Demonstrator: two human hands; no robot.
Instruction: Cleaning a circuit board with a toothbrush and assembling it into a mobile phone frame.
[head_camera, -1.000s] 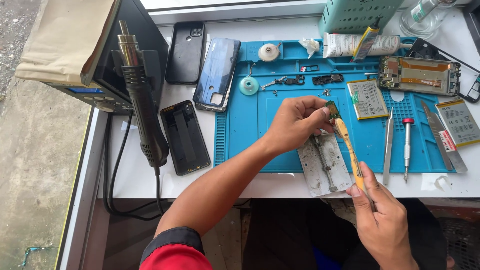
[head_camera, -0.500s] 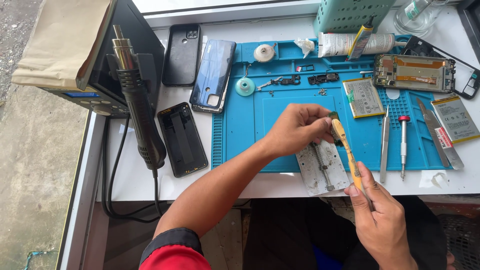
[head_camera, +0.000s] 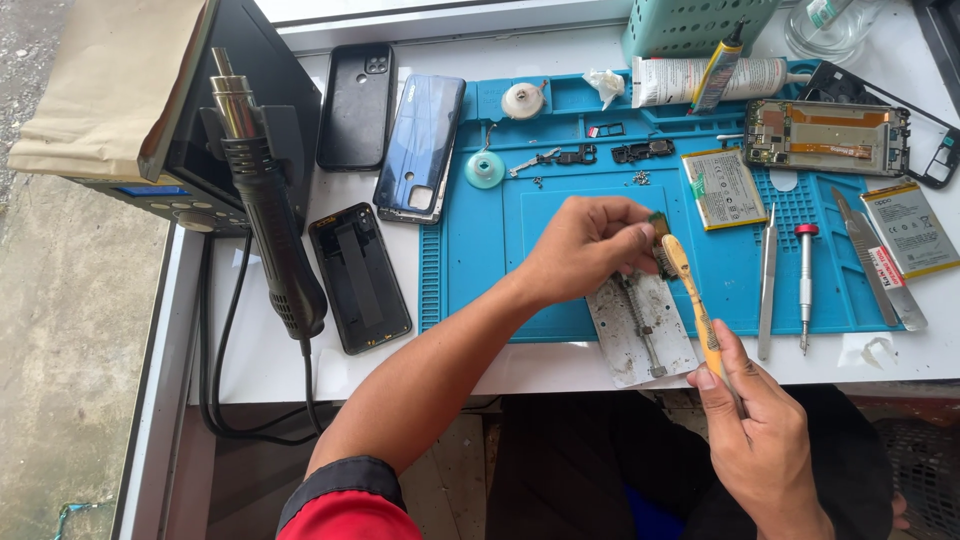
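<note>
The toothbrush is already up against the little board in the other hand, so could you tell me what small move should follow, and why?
Probably a short brushing stroke across the small circuit board. The left hand pinches it above the metal holder plate, and the right hand holds the yellow toothbrush with its head at the board, so the bristles seem already placed for scrubbing.

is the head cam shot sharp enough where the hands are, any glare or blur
Head view: even daylight, soft shadows. The left hand and the small board it pinches look slightly soft; the right hand and the yellow toothbrush are clear. Mild sheen on the blue phone back; no harsh glare on the blue mat.
</note>
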